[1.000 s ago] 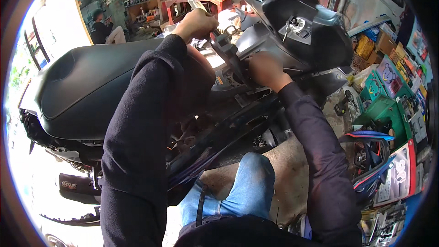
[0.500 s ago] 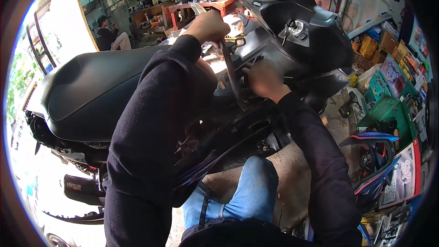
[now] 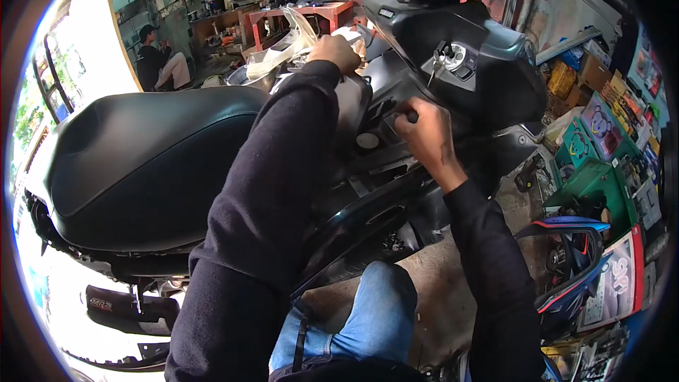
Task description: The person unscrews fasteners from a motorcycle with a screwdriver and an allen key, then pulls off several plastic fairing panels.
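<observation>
A black scooter with a dark seat [image 3: 148, 159] stands across in front of me. My left hand [image 3: 335, 54] reaches over its middle, closed on the upper end of a dark plastic panel [image 3: 351, 102]; the fingertips are hidden behind the panel. Close by, my right hand [image 3: 428, 136] is closed, with a small black round-ended piece [image 3: 411, 117] showing between thumb and fingers. Its kind is too hidden to tell. Under that hand lies the opened centre section, with a pale round cap [image 3: 367, 141]. A key [image 3: 436, 71] sits in the ignition on the front panel.
Pale plastic parts [image 3: 286, 49] and a red bench [image 3: 304, 15] stand beyond the scooter. A person [image 3: 159, 64] sits at the far left. On the right are a green crate [image 3: 598, 187], boxes and a blue-and-red fairing piece [image 3: 576, 255]. A black muffler [image 3: 131, 309] shows lower left.
The dark panel has turned, showing more of its face, and my left hand has shifted slightly lower. My right hand, blurred before, is now clear and a little lower. The view has shifted slightly.
</observation>
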Tool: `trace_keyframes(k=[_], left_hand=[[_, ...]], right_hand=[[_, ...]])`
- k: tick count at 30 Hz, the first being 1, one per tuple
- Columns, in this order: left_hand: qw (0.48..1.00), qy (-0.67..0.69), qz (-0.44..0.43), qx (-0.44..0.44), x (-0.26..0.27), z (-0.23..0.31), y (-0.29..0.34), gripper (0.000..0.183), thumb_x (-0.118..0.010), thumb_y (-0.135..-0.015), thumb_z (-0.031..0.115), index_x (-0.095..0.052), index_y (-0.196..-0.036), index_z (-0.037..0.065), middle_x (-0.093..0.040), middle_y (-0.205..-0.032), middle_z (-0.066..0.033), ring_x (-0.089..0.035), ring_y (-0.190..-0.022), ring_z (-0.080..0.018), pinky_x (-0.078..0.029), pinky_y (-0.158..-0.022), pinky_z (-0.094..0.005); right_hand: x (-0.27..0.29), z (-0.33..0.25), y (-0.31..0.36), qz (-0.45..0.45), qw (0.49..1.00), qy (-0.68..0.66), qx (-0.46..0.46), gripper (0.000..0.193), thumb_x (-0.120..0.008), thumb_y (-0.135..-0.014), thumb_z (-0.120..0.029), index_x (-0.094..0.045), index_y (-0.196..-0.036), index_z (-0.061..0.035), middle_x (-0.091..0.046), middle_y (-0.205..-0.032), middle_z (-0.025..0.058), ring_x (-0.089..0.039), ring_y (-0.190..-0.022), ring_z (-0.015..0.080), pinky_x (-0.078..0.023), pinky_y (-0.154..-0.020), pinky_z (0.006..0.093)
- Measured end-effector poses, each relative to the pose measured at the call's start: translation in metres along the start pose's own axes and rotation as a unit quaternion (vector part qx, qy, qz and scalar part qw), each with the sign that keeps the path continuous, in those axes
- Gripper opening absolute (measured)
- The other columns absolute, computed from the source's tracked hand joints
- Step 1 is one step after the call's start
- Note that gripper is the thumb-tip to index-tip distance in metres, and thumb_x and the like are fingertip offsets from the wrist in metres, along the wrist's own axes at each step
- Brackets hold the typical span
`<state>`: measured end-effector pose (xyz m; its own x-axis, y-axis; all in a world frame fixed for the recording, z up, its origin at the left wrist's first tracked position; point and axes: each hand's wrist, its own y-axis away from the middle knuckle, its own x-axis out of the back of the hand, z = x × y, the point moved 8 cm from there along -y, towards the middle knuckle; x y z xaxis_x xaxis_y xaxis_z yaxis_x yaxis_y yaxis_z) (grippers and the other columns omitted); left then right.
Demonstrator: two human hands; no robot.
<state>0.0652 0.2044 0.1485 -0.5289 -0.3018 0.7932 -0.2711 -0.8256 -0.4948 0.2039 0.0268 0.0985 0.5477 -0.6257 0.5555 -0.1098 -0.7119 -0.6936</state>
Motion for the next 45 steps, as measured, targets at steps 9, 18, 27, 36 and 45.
trace_keyframes(k=[9, 18, 27, 36, 45], left_hand=[[0.978, 0.044, -0.206, -0.002, -0.018, 0.0, 0.0, 0.022, -0.058, -0.075, 0.017, -0.064, -0.074, -0.004, -0.067, -0.072, -0.0165, -0.068, -0.056, -0.0254, -0.054, -0.052, -0.0339], [0.965, 0.08, -0.21, -0.138, -0.071, -0.05, -0.034, 0.031, -0.074, -0.072, 0.022, -0.06, -0.099, 0.015, -0.065, -0.087, -0.0106, -0.064, -0.084, -0.0342, -0.052, -0.071, -0.0427], [0.982, 0.132, -0.138, -0.013, -0.098, -0.003, -0.009, 0.069, -0.044, -0.086, 0.065, -0.064, -0.111, 0.003, -0.066, -0.102, -0.0238, -0.066, -0.091, -0.0343, -0.051, -0.079, -0.042], [0.984, 0.076, -0.155, -0.031, -0.142, 0.022, 0.039, 0.076, -0.054, -0.082, 0.062, -0.06, -0.114, -0.007, -0.06, -0.109, -0.0315, -0.058, -0.11, -0.0383, -0.044, -0.096, -0.042], [0.945, 0.27, -0.138, -0.126, -0.078, 0.037, 0.076, 0.044, -0.062, -0.085, 0.035, -0.063, -0.112, 0.0, -0.066, -0.106, -0.0175, -0.066, -0.093, -0.0276, -0.052, -0.079, -0.037]], right_hand=[[0.009, 0.011, 0.01, 0.022, 0.999, -0.019, 0.028, 0.013, -0.065, -0.07, -0.009, -0.067, -0.081, -0.0026, -0.065, -0.075, 0.018, -0.064, -0.073, 0.0353, -0.05, -0.066, 0.0405], [-0.005, -0.003, 0.01, 0.007, 1.0, -0.023, 0.02, 0.012, -0.065, -0.071, -0.008, -0.068, -0.081, -0.003, -0.066, -0.075, 0.0168, -0.066, -0.072, 0.0334, -0.051, -0.065, 0.0383], [0.027, 0.014, 0.018, 0.048, 0.998, -0.038, -0.03, 0.009, -0.065, -0.075, -0.007, -0.067, -0.082, -0.0017, -0.065, -0.072, 0.0159, -0.065, -0.065, 0.0265, -0.049, -0.061, 0.0338], [0.063, 0.021, 0.021, 0.029, 0.995, -0.039, -0.086, 0.01, -0.064, -0.077, -0.008, -0.067, -0.085, -0.0013, -0.066, -0.071, 0.0129, -0.064, -0.061, 0.0184, -0.048, -0.059, 0.0294], [0.045, 0.009, 0.024, -0.023, 0.991, -0.1, -0.091, 0.013, -0.063, -0.078, -0.007, -0.068, -0.086, 0.0013, -0.062, -0.067, 0.0072, -0.057, -0.063, 0.0125, -0.044, -0.059, 0.027]])
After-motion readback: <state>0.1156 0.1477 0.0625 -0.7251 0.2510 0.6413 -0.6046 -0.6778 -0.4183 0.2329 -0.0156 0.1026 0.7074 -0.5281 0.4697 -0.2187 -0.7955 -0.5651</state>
